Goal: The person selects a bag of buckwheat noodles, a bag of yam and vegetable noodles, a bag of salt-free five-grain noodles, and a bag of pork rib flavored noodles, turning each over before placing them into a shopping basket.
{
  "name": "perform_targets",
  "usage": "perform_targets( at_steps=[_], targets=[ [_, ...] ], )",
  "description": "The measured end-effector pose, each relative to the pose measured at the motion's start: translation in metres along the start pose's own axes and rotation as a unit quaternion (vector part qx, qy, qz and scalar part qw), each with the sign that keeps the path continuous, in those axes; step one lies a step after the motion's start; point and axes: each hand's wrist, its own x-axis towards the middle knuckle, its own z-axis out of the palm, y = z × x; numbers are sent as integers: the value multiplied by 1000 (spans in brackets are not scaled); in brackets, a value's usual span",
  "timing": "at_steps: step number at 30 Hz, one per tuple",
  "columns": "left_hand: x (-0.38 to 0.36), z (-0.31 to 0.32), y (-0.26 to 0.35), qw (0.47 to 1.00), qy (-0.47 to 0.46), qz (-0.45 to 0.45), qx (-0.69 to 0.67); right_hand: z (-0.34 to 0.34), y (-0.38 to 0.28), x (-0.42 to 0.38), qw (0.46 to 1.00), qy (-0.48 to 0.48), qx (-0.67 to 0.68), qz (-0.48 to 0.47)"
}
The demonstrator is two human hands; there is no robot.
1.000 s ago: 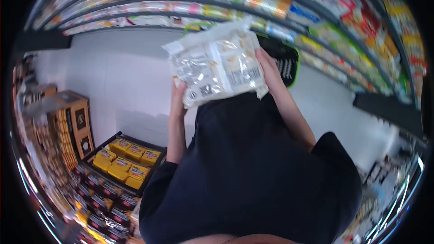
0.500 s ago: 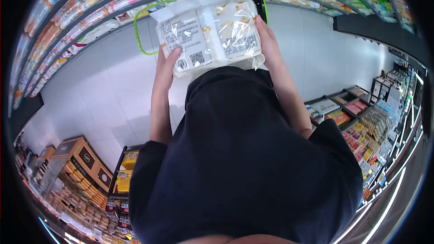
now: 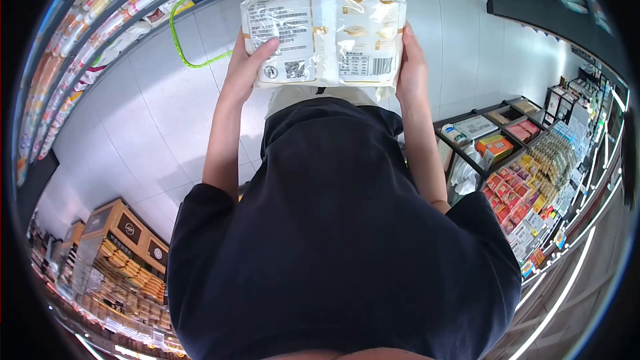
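Observation:
A white plastic food package (image 3: 325, 40) is held up in front of my body, its printed back with a QR code and a barcode facing me. My left hand (image 3: 245, 63) grips its left side, the thumb lying over the printed text. On the opposite side, my right hand (image 3: 412, 67) clasps the right edge, with its fingers mostly hidden behind the package. What is inside the package cannot be made out. Behind it, a shopping basket shows in part, with a bright green handle (image 3: 175, 27) sticking out to the left.
Shelves of packaged goods (image 3: 133, 7) curve across the front and left. Pale floor tiles (image 3: 150, 97) lie below. At right stands a display rack (image 3: 497, 150) with boxes and packets; at lower left is a wooden display case (image 3: 130, 230).
The package has turned from tilted to nearly level and moved slightly up and right. Both hands keep hold of it. The view has shifted, showing more of the right-hand rack.

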Motion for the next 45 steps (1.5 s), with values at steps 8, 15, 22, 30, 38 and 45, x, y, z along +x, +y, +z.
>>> perform_targets(
  at_steps=[8,15,22,30,38,45],
  targets=[
    [-15,27,-37,999,10,-24,-41,-58,-1,-17,992,-49,58,97],
    [-42,93,-70,1000,2,7,10,-127,-9,-47,989,-27,115,89],
    [-98,162,-134,1000,-18,20,15,-233,-5,-86,980,-79,144,108],
    [-139,195,-168,999,-39,9,20,-280,3,-128,976,-92,161,115],
    [-135,178,-151,998,-53,5,37,-261,11,-131,976,-84,165,111],
    [-115,163,-124,996,-60,-18,69,-236,8,-122,978,-68,163,110]
  ],
)
